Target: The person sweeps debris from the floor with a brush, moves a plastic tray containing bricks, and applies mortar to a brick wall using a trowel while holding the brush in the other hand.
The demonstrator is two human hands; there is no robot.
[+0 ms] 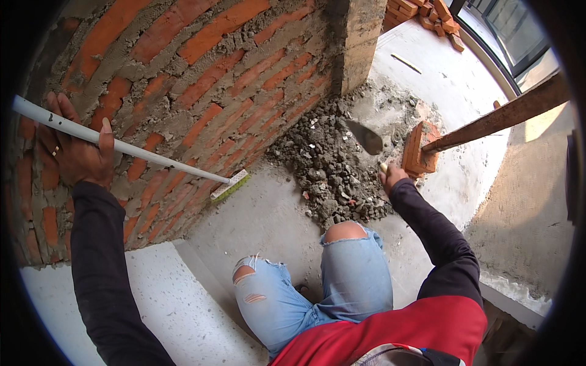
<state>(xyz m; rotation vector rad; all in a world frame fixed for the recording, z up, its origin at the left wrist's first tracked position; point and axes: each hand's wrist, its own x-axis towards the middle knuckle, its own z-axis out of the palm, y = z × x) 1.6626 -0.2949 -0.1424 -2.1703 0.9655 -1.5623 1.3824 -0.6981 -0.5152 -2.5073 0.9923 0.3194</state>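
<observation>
My left hand point(79, 149), a ring on one finger, is at the brick wall point(207, 79), closed around the light grey pole of a long-handled brush point(146, 154). The pole slants down to a narrow head with yellow-green bristles, close to where the wall meets the floor. In my right hand point(394, 177) is the handle of a pointed trowel point(365, 136). Its blade lies over a heap of grey, crumbly mortar point(332, 171) with light chips in it. Most of the right fingers are hidden behind the hand.
Beside the trowel stand red bricks point(421, 149), with a wooden post point(500, 113) slanting up from them. A concrete column point(360, 46) ends the wall. Loose bricks point(436, 15) are piled far off near a dark-framed glass door point(506, 30). A white speckled slab point(177, 299) lies lower left.
</observation>
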